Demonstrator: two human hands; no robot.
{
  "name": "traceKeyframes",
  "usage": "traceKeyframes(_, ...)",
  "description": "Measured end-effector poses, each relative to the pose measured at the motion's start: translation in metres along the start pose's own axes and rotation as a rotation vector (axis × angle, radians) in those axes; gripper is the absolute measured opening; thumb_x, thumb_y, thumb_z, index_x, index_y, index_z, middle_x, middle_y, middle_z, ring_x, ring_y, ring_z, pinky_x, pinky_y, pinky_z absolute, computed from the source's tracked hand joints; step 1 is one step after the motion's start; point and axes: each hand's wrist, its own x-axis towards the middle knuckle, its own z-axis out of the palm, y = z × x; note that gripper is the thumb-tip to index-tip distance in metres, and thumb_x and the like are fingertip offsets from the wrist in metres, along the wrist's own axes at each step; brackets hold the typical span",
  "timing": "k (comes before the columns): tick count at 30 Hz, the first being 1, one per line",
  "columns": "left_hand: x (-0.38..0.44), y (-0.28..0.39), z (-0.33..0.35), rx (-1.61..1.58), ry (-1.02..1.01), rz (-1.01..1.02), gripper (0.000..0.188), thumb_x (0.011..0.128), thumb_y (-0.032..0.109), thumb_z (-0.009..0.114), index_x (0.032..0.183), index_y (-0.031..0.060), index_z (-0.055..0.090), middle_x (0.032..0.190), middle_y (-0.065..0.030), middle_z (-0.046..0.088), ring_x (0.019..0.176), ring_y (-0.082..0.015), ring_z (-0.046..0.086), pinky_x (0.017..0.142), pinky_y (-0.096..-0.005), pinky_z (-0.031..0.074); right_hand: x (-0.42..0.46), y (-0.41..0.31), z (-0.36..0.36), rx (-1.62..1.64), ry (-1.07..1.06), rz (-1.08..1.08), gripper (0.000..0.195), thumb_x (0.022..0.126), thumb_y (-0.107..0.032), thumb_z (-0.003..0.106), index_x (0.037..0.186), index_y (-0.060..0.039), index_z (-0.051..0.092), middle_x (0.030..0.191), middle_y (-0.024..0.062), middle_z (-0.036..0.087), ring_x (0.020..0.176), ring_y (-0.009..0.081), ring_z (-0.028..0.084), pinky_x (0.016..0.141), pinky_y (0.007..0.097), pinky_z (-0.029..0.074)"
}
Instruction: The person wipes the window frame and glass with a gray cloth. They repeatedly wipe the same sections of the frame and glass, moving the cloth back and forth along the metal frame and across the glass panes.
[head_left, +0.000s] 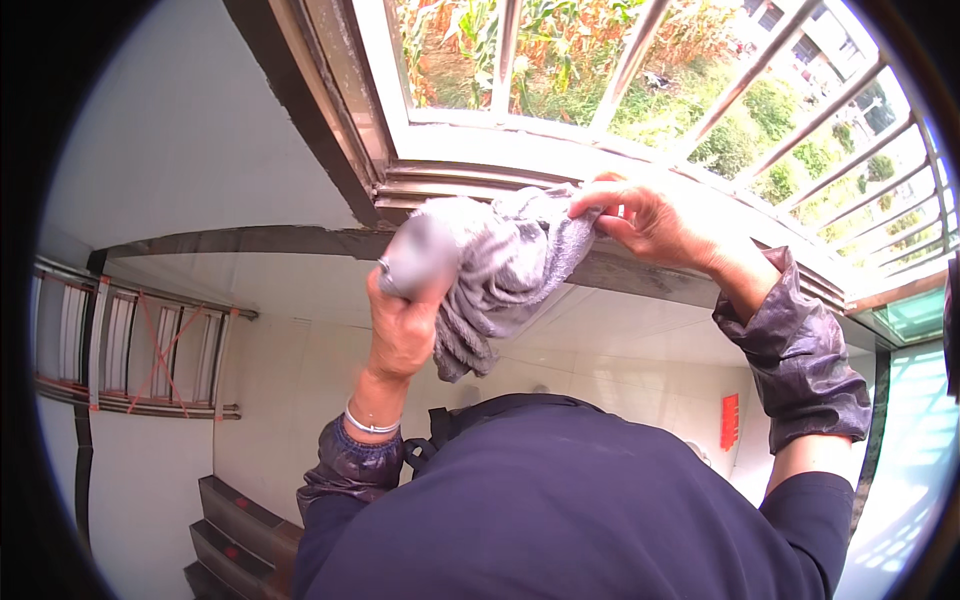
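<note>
A grey plush cloth (517, 262) hangs bunched between my two hands, just in front of the window's sliding track (457, 178). Its left end is gripped in my left hand (405, 326), where a pale patch by the fingers is too blurred to make out. My right hand (652, 217) pinches the cloth's upper right edge between thumb and fingers, over the bright sill. Folds droop below the left hand's level, beside the dark stone edge (637, 277) under the window.
Metal bars (634, 64) cross the window, with corn plants (480, 45) outside. An aluminium ladder (150, 345) is at the left. Dark steps (240, 525) lie at lower left. A red paper strip (730, 422) shows at the right, and a pale tiled floor (300, 375) below.
</note>
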Motion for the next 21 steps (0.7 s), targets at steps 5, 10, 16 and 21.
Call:
traceKeyframes(5, -0.020, -0.016, -0.007, 0.017, -0.039, -0.102, 0.024, 0.087, 0.005, 0.058, 0.109, -0.0045, 0.057, 0.099, -0.0081, 0.063, 0.091, -0.0138, 0.057, 0.084, -0.0272, 0.044, 0.056, -0.020, 0.021, -0.283, -0.062, -0.204, 0.032, 0.076, 0.001, 0.062, 0.104, -0.0151, 0.063, 0.102, 0.0063, 0.060, 0.080, 0.0243, 0.062, 0.071, 0.0320, 0.050)
traceKeyframes(10, -0.026, -0.027, -0.015, -0.018, 0.075, -0.128, 0.028, 0.088, 0.007, 0.058, 0.113, -0.0042, 0.055, 0.102, -0.0072, 0.063, 0.093, -0.0146, 0.056, 0.086, -0.0274, 0.043, 0.096, -0.030, 0.016, -0.514, -0.149, -0.485, 0.040, 0.075, -0.001, 0.061, 0.112, -0.0134, 0.064, 0.119, 0.0129, 0.056, 0.098, 0.0302, 0.060, 0.083, 0.0374, 0.050)
traceKeyframes(16, -0.030, -0.030, -0.034, -0.043, 0.065, -0.177, 0.027, 0.089, 0.007, 0.056, 0.114, -0.0043, 0.055, 0.106, -0.0073, 0.062, 0.096, -0.0147, 0.056, 0.089, -0.0281, 0.042, 0.100, -0.038, 0.015, -0.558, -0.321, -0.371, 0.053, 0.070, 0.002, 0.057, 0.120, -0.0147, 0.060, 0.122, 0.0133, 0.054, 0.105, 0.0316, 0.056, 0.089, 0.0376, 0.048)
traceKeyframes(21, -0.026, -0.028, -0.031, -0.134, 0.023, -0.227, 0.026, 0.088, 0.006, 0.058, 0.112, -0.0044, 0.055, 0.102, -0.0066, 0.063, 0.093, -0.0130, 0.056, 0.086, -0.0275, 0.043, 0.067, -0.028, -0.012, -0.439, -0.450, -0.129, 0.050, 0.068, 0.003, 0.059, 0.116, -0.0114, 0.056, 0.120, 0.0123, 0.054, 0.107, 0.0318, 0.056, 0.087, 0.0386, 0.049)
